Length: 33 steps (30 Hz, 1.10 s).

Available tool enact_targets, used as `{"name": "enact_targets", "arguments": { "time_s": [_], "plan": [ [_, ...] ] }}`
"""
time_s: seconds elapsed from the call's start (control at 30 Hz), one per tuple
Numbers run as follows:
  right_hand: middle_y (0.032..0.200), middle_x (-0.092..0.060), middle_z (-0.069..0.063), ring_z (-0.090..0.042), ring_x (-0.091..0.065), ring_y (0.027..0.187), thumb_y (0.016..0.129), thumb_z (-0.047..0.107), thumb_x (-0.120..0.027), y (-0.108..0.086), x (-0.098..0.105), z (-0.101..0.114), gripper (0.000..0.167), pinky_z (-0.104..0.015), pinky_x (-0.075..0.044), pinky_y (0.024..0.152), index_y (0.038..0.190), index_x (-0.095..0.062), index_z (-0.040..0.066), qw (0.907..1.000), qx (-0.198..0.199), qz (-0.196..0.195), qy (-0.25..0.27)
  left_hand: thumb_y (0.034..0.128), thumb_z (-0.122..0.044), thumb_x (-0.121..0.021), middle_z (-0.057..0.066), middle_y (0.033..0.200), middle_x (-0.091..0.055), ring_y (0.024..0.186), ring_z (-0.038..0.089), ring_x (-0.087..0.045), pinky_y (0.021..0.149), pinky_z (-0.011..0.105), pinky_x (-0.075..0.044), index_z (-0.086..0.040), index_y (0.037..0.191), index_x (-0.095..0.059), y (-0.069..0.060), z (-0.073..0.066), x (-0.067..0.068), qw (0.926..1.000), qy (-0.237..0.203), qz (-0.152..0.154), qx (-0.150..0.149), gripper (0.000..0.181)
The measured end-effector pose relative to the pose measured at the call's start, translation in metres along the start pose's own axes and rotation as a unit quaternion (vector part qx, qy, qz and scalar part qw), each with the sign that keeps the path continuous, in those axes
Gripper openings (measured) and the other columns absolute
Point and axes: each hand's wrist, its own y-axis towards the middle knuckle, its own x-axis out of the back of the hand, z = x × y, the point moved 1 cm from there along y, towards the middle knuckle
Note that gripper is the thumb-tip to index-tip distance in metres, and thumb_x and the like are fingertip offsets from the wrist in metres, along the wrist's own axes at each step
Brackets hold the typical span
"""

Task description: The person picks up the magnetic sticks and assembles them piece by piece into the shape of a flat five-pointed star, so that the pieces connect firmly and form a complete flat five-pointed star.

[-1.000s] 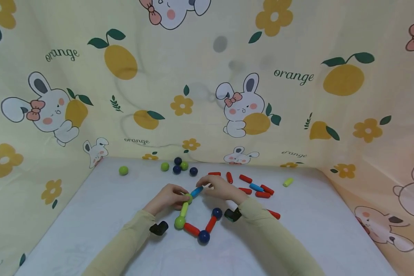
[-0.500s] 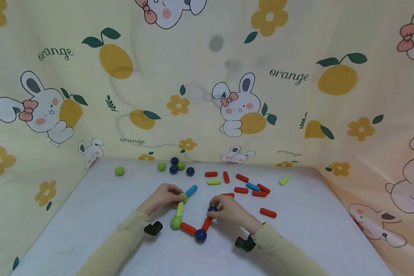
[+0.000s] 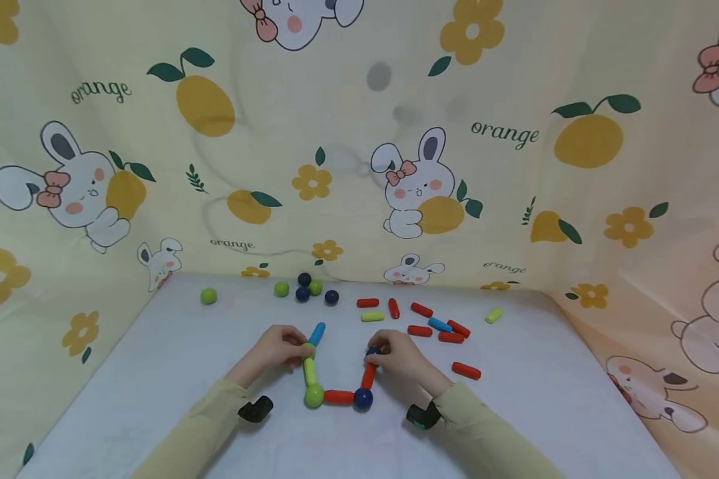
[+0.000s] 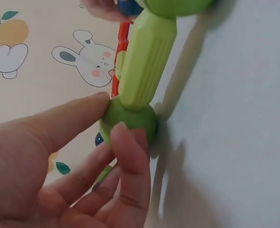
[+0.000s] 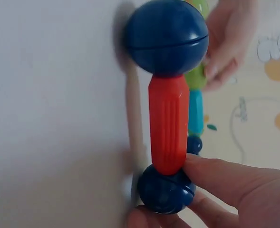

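Note:
A U-shaped chain of magnetic balls and rods lies on the white table. My left hand [image 3: 275,347] pinches the green ball [image 4: 130,118] at its upper left, from which a blue rod [image 3: 317,334] points away. A lime rod [image 3: 309,372] runs back to another green ball [image 3: 314,396]. From there a red rod [image 3: 339,397] joins a dark blue ball [image 3: 363,399], and a second red rod [image 5: 169,123] rises to the dark blue ball [image 5: 166,190] between my right hand's [image 3: 404,360] thumb and fingers. Fingers partly cover both held balls.
Several loose red rods lie to the right, one red rod [image 3: 466,370] nearest. Among them are a blue rod [image 3: 439,324] and a lime rod [image 3: 372,317]. Green and dark blue balls [image 3: 331,297] sit at the back left. A printed cloth [image 3: 347,219] rises behind the table.
My right hand has left the blue rod and taken hold of the upper right dark blue ball. The slanted chain has turned into a squarer U, and the blue rod stands steeper.

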Motion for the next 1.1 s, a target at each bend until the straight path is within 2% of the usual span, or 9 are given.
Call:
{"name": "enact_targets", "arguments": {
  "time_s": [0.23, 0.5, 0.83, 0.93, 1.1],
  "plan": [
    [0.099, -0.062, 0.0, -0.019, -0.055, 0.088, 0.086, 0.017, -0.072, 0.015, 0.008, -0.014, 0.026, -0.032, -0.05, 0.079, 0.111, -0.067, 0.01, 0.9999, 0.002, 0.0, 0.011, 0.0781, -0.023, -0.08, 0.005, 0.08, -0.065, 0.067, 0.017, -0.06, 0.06, 0.029, -0.054, -0.004, 0.095, -0.062, -0.022, 0.007, -0.009, 0.9997, -0.015, -0.018, -0.005, 0.031],
    [0.103, -0.063, -0.001, -0.019, -0.056, 0.091, 0.086, 0.015, -0.072, 0.024, 0.014, -0.02, 0.028, -0.034, -0.051, 0.081, 0.112, -0.067, 0.01, 0.9996, -0.002, 0.001, 0.026, 0.074, -0.023, -0.083, 0.005, 0.079, -0.064, 0.071, 0.016, -0.06, 0.063, 0.03, -0.054, -0.003, 0.092, -0.06, -0.043, 0.002, -0.019, 0.9978, -0.029, -0.057, -0.014, 0.036],
    [0.107, -0.065, -0.001, -0.019, -0.058, 0.097, 0.089, 0.016, -0.069, 0.025, 0.019, -0.018, 0.027, -0.036, -0.051, 0.086, 0.115, -0.066, 0.008, 0.9988, 0.009, 0.011, 0.047, 0.074, -0.02, -0.083, 0.005, 0.077, -0.064, 0.069, 0.015, -0.06, 0.061, 0.029, -0.054, -0.002, 0.091, -0.059, -0.047, 0.002, -0.02, 0.9969, -0.023, -0.072, -0.022, 0.034],
    [0.109, -0.065, -0.001, -0.02, -0.058, 0.101, 0.091, 0.019, -0.067, 0.027, 0.021, -0.019, 0.028, -0.039, -0.05, 0.089, 0.117, -0.065, 0.009, 0.9985, 0.004, 0.012, 0.053, 0.0741, -0.02, -0.083, 0.004, 0.077, -0.064, 0.068, 0.015, -0.06, 0.062, 0.029, -0.054, -0.002, 0.091, -0.059, -0.048, 0.002, -0.019, 0.9967, -0.022, -0.075, -0.021, 0.034],
    [0.108, -0.064, 0.0, -0.019, -0.058, 0.098, 0.095, 0.028, -0.061, 0.031, 0.024, -0.025, 0.03, -0.035, -0.051, 0.085, 0.119, -0.065, 0.011, 0.998, -0.014, 0.009, 0.061, 0.0741, -0.019, -0.083, 0.005, 0.077, -0.063, 0.068, 0.015, -0.06, 0.062, 0.029, -0.054, -0.002, 0.09, -0.06, -0.049, 0.001, -0.02, 0.9964, -0.031, -0.076, -0.019, 0.033]
  ]
}}
